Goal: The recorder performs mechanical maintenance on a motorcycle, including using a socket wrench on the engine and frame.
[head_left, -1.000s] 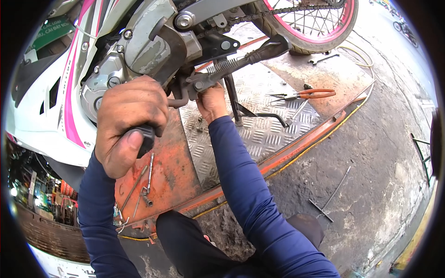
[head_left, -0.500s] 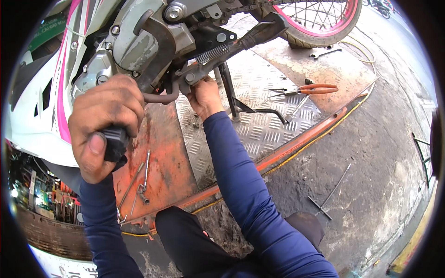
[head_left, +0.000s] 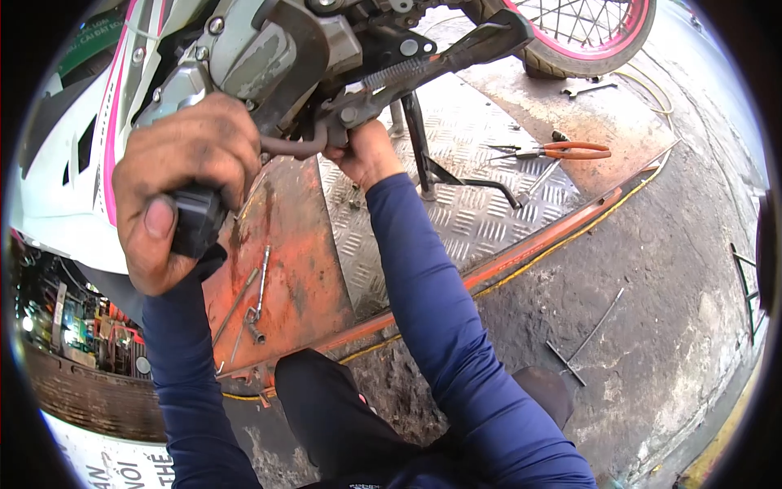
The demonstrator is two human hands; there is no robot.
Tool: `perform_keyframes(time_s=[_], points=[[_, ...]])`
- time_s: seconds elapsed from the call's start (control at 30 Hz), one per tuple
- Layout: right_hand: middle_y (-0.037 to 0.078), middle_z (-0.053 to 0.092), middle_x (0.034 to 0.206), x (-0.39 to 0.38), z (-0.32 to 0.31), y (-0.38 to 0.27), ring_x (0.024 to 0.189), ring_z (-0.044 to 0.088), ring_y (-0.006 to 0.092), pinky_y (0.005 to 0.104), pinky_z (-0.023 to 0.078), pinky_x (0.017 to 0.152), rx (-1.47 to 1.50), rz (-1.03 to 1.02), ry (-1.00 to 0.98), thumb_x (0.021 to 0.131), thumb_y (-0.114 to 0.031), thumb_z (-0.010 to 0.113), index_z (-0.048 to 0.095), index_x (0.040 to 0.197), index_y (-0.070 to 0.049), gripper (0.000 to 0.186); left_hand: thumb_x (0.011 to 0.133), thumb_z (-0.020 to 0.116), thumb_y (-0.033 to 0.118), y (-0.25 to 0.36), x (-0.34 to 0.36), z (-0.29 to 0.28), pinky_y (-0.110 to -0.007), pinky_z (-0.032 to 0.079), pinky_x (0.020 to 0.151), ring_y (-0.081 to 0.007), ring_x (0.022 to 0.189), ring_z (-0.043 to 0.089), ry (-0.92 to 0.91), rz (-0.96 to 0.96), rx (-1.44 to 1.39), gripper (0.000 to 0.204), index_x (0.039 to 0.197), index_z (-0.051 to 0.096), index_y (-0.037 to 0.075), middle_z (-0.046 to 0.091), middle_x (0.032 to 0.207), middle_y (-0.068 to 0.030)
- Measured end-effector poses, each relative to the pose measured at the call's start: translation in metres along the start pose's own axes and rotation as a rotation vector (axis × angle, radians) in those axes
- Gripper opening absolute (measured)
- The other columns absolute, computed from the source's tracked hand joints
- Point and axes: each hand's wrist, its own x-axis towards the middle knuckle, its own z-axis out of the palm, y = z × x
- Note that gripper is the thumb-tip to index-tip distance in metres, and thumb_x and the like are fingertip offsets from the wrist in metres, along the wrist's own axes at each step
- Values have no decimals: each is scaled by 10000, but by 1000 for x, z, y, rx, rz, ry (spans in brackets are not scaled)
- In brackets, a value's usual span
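My left hand is raised close to my face, fist turned so the thumb lies along the near side, and my fingers are clamped around a black tool handle. Only the stubby black grip shows below my fist; its long axis runs roughly up and down, the free end pointing down toward the orange ramp, and whatever is on the far end is hidden behind my knuckles. My forearm in its blue sleeve rises steeply from the lower edge.

My right arm stretches forward and a little left, sleeve nearly straight, and my right hand reaches under the motorcycle. Those fingers are curled tight on a dark metal part at the bracket beside the curved brown pedal lever; which part exactly I cannot tell, since my hand covers it. The grey side stand with its coiled spring runs from that bracket up and to the right, tip pointing toward the pink-rimmed rear wheel.

On the orange ramp lies a long socket wrench, lengthwise toward me. Orange-handled pliers rest on the checkered steel plate, well to the right of my hand.
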Motion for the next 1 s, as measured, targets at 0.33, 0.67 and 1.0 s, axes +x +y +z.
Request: perform_keyframes(time_s=[0.33,0.67,1.0], points=[[68,600,1036,50,-55,-1,843,557,215,336,450,631,370,382,-917,920,-483,453,560,1091,-102,430,860,409,413,-9,-6,-5,-362,430,586,-260,559,523,6,51,-68,515,640,548,-32,524,573,-131],[4,571,724,16,-25,-5,549,517,152,252,342,417,-298,289,-106,916,-520,488,574,918,-133,397,848,394,447,3,-9,0,-351,401,587,-264,617,499,3,-55,-39,529,636,530,-19,510,581,-130],[215,662,977,15,-77,51,947,642,340,421,504,833,-2449,-361,-426,810,-48,499,679,883,-17,197,804,524,254,-2,-15,2,-269,389,503,-96,565,491,80,-6,-156,322,802,639,-46,571,632,-57]])
